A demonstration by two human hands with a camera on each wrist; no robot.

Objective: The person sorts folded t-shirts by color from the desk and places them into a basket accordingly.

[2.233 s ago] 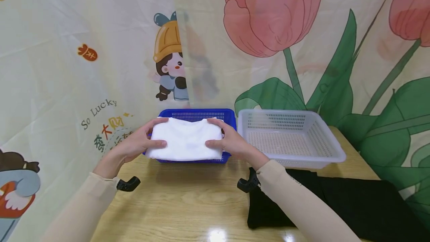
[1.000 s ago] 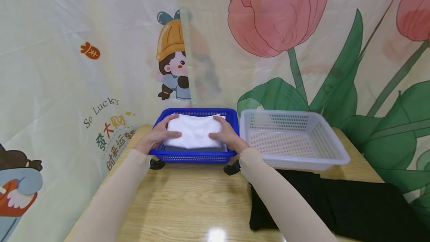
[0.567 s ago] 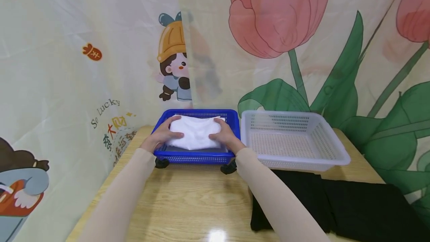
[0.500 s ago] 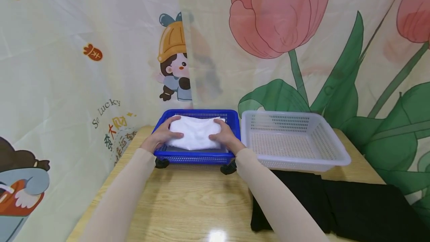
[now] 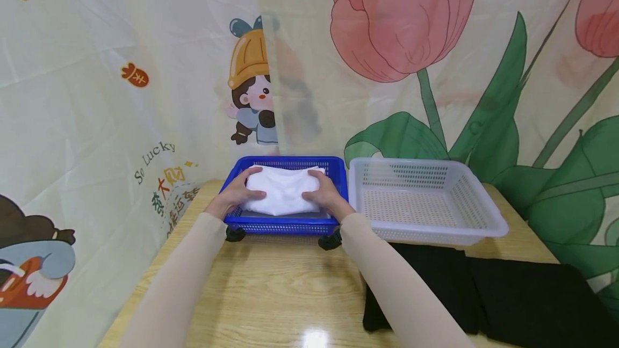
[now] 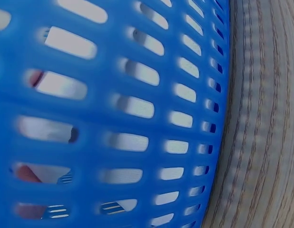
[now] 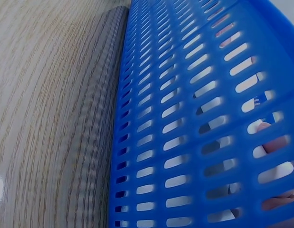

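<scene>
A folded white shirt [image 5: 282, 191] with a curved neckline edge lies inside the blue slotted basket [image 5: 280, 228]. My left hand [image 5: 239, 191] grips its left end, thumb on the near face and fingers over the far edge. The right hand [image 5: 323, 192] holds the opposite end the same way. Under the shirt's front edge a pale flat layer shows; I cannot tell what it is. In both wrist views the blue basket wall [image 6: 92, 111] [image 7: 190, 114] blocks most of the view, with bits of skin and white cloth glimpsed through its slots.
Right beside the blue basket stands a white slotted basket [image 5: 411, 205] with its bottom showing. Folded black cloth [image 5: 532, 294] lies at the front right of the wooden table [image 5: 271, 283], partly under the right sleeve. A printed curtain [image 5: 309, 69] hangs close behind.
Both hands carried the white shirt from above the blue basket's front edge down and away into the basket. Over the last half second the hands and shirt stay nearly still.
</scene>
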